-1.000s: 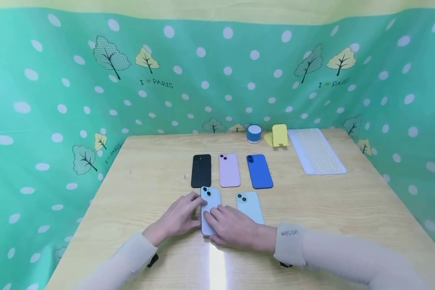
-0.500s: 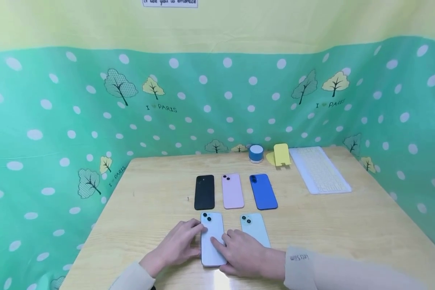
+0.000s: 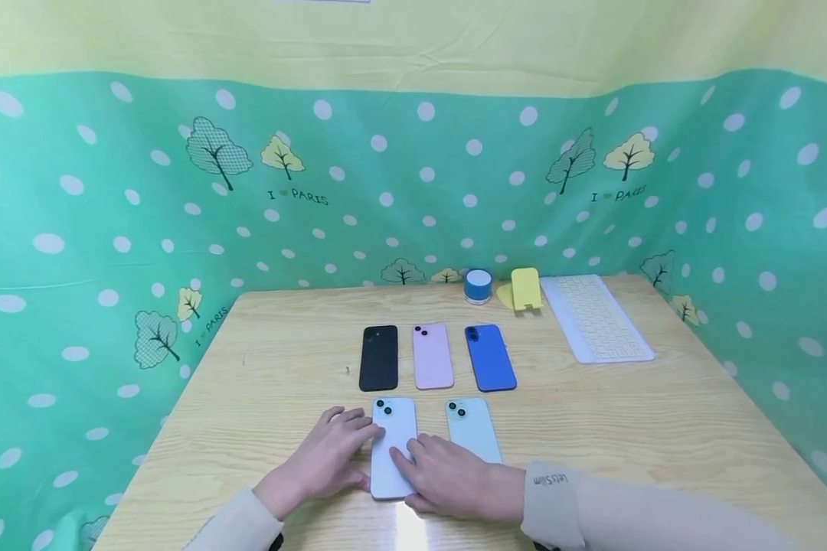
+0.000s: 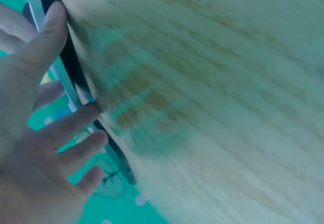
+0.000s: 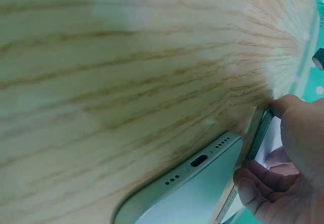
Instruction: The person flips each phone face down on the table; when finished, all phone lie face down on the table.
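A pale lilac-white smartphone, two-lens back up, lies on the wooden table between both hands. My left hand holds its left side, the thumb against the edge and a fingertip at the back. From the other side my right hand grips it; the index finger lies on the back, the thumb is at the lower edge and the other fingers curl by the right edge. The right wrist view shows this thumb and curled fingers at the phone's edge. Partly behind the right hand lies a pale mint smartphone.
Behind lie a black smartphone, a pink one and a blue one in a row. Farther back stand a small blue cylinder, a yellow phone stand and a white keyboard. Patterned green cloth surrounds the table.
The lilac-white smartphone has come slightly toward me, its top now level with the mint one's. Both hands stay on it. The head view has tilted up, then shifted a little.
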{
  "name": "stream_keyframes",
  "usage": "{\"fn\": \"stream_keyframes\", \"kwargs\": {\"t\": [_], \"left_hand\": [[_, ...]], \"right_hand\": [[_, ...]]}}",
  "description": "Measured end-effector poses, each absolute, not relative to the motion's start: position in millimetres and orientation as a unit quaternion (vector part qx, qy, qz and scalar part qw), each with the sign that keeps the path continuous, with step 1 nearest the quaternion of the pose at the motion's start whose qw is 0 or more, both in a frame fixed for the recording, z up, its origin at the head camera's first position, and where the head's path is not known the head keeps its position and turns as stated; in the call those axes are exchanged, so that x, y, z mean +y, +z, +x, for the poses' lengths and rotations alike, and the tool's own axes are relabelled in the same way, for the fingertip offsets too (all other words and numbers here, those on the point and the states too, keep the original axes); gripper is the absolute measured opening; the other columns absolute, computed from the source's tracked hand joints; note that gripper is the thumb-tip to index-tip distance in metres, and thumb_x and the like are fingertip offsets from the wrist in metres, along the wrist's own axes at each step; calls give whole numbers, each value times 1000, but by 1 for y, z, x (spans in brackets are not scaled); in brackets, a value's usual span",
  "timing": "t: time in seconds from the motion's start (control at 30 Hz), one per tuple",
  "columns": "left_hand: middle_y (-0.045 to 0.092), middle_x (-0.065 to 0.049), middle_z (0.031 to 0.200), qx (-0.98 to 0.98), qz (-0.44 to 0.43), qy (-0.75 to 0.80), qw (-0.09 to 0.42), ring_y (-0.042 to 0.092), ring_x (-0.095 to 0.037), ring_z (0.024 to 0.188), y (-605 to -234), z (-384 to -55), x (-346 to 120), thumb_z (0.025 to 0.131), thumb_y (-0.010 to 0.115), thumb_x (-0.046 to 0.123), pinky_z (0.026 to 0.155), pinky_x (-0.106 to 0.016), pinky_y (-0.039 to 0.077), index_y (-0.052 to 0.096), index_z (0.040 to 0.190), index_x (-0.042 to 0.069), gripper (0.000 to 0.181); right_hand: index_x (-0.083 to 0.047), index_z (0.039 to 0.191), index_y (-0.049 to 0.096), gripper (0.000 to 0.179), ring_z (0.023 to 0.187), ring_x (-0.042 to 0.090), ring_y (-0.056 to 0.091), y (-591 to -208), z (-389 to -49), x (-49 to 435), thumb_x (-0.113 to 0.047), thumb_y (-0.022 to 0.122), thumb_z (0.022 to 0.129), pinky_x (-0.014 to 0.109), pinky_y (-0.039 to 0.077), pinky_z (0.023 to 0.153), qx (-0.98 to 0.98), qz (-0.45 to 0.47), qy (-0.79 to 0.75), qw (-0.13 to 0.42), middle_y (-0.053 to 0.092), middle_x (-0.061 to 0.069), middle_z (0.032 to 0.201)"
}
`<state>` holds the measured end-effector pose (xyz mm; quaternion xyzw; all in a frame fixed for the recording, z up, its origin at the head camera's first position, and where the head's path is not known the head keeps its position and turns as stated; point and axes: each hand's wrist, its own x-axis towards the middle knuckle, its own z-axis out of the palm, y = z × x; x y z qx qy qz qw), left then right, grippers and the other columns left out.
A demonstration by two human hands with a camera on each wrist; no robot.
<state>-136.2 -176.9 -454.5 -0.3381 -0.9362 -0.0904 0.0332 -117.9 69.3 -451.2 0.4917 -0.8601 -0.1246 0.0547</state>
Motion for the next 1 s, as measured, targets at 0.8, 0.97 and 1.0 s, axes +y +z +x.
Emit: {"fn": "stream_keyframes", "kwargs": {"t": [0.8, 0.97, 1.0], "left_hand": [[70, -11, 134, -940, -333, -76, 8, 62, -36, 129, -449, -133, -172, 62, 87, 60, 111, -65, 42, 71, 127, 20, 78], [70, -10, 130, -940, -333, -73, 19, 63, -32, 125, -449, -135, -173, 61, 88, 60, 109, -64, 44, 71, 123, 20, 76], [69, -10, 130, -940, -333, -71, 20, 63, -32, 125, -449, -136, -173, 61, 88, 60, 109, -63, 44, 71, 123, 20, 77]], "right_hand": [[-13, 149, 55, 65, 96, 8, 62, -450, -116, 72, -59, 49, 104, 21, 54, 85, -862, 492, -118, 46, 67, 2, 112], [-13, 150, 55, 65, 97, 8, 63, -451, -120, 72, -60, 49, 104, 22, 55, 85, -861, 494, -111, 47, 68, 3, 114], [-13, 150, 55, 65, 98, 8, 63, -451, -121, 71, -59, 49, 104, 22, 55, 85, -861, 494, -108, 44, 68, 3, 115]]}}
